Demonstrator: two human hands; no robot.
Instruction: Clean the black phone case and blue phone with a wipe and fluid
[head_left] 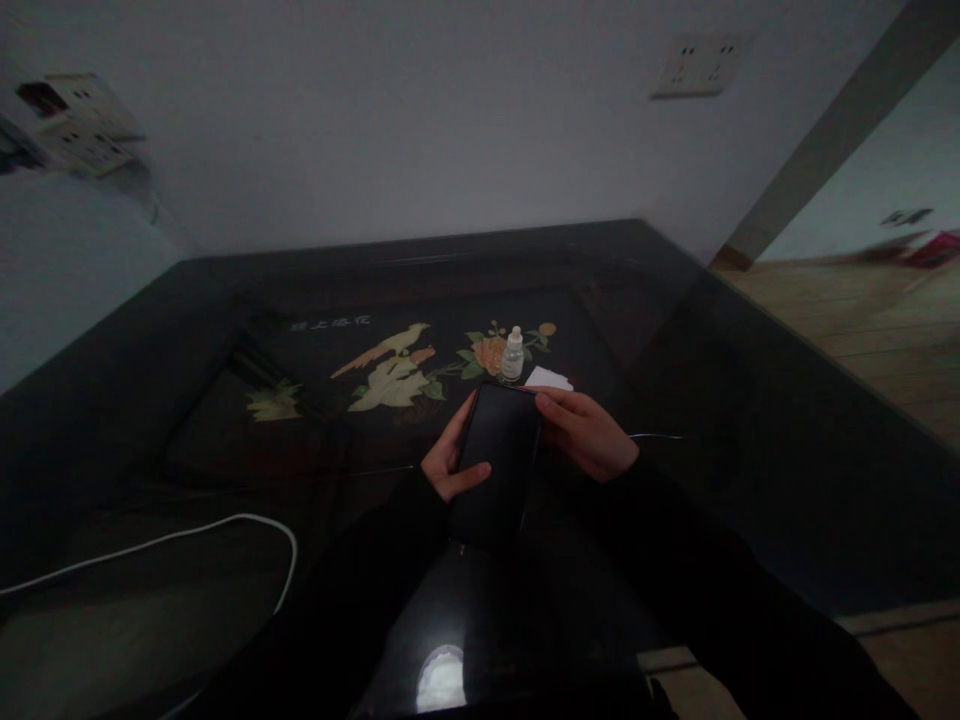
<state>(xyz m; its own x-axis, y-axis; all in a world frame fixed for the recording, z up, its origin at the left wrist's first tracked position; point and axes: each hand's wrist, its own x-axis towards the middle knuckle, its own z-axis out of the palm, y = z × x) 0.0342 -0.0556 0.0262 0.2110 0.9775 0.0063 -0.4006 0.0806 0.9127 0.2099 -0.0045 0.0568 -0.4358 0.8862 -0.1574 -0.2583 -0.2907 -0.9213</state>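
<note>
A black smartphone point(504, 440) with a dark screen is held above the glossy table, tilted toward me. My left hand point(454, 460) is closed around its left edge, with the thumb lying across the face. At the upper right corner my right hand point(581, 428) grips the phone between thumb and fingers; its fingertips are partly hidden behind it. Just beyond the phone stands a small clear bottle point(513, 358) with a white cap, upright. Some white paper or cloth point(549, 379) lies beside the bottle, partly covered by my right hand.
The black table point(720, 420) carries an inlaid bird-and-flower picture point(394, 385) and meets the wall behind. A white cable point(247, 517) curves at the left. Wall sockets point(697, 65) are at the upper right, others point(90, 120) at the upper left. Wooden floor point(847, 320) shows at right.
</note>
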